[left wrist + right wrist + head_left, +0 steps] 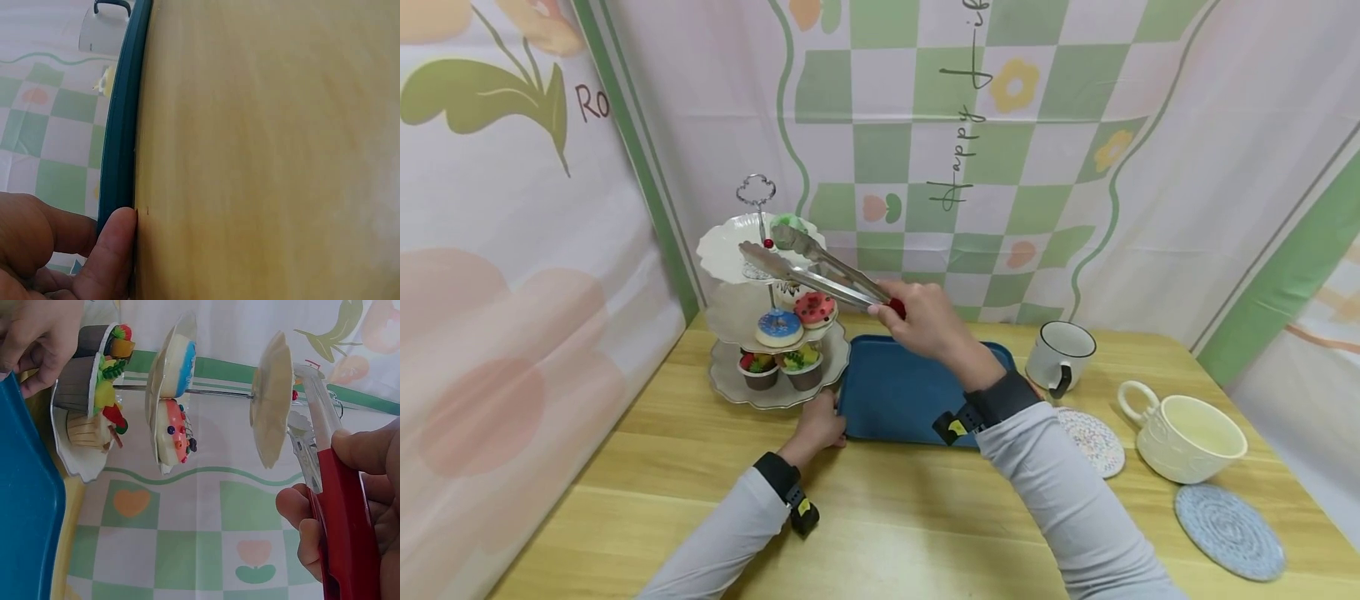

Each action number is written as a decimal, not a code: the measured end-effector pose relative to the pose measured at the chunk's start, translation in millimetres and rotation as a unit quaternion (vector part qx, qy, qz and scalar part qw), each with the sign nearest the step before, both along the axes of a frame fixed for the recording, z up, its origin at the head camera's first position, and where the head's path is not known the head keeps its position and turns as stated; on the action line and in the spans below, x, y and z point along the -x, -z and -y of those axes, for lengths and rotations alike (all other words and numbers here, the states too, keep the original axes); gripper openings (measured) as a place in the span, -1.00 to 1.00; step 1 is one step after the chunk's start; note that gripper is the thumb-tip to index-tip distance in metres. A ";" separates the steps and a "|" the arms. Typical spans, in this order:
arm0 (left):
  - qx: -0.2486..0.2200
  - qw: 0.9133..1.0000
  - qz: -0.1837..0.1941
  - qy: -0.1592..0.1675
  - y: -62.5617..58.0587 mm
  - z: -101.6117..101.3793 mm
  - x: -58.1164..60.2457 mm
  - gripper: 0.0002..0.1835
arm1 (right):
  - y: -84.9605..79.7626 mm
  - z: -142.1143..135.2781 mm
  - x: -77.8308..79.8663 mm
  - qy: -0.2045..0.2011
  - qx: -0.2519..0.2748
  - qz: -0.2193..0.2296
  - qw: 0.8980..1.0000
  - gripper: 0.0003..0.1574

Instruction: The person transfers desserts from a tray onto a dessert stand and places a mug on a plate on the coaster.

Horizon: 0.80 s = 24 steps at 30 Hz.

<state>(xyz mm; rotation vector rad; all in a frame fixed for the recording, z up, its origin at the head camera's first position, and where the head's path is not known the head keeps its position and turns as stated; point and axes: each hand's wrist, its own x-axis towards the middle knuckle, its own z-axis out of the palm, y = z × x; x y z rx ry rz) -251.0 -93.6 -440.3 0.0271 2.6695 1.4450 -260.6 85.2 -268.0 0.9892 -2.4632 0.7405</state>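
My right hand point(925, 321) grips metal tongs point(842, 282) by their red handles point(347, 519). The tongs' arms are spread above the top plate point(730, 250) of a three-tier stand, one tip by a green-topped pastry point(790, 223). Whether that tip touches the pastry I cannot tell. At the near left corner of a blue tray point(902, 392), my left hand point(820, 427) pinches the rim; the left wrist view shows thumb and fingers at the tray edge point(125, 125). On the middle plate sit a blue doughnut point(779, 328) and a red doughnut point(815, 309); fruit-topped cups point(802, 371) stand on the bottom plate.
To the tray's right are a white mug point(1060, 354) with a black handle, a cream cup point(1191, 437), a speckled coaster point(1092, 442) and a blue-grey coaster point(1229, 531). A printed curtain point(910, 167) hangs behind the wooden table point(895, 525).
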 end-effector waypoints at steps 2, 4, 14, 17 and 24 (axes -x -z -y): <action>0.001 1.000 0.000 0.001 -0.5 -0.3 0.1 -0.83 | 1.9 -2.3 -0.9 -0.001 0.007 -0.003 1.000 -0.51; 0.001 1.000 0.001 0.005 -0.8 -0.7 0.1 -0.83 | 3.4 -4.7 -2.5 -0.003 0.014 -0.010 1.000 -0.52; 0.002 1.000 0.001 0.004 -0.4 -1.8 0.6 -0.81 | 9.3 -22.3 -12.6 0.010 0.023 -0.027 0.999 -0.52; 0.004 1.000 0.004 0.003 -0.8 -1.8 0.4 -0.79 | 12.3 -28.5 -15.5 0.012 0.026 -0.041 0.999 -0.52; 0.003 1.000 0.016 0.005 -1.7 -0.7 -1.6 -0.75 | 22.7 -43.9 -25.4 0.012 0.034 -0.065 0.997 -0.52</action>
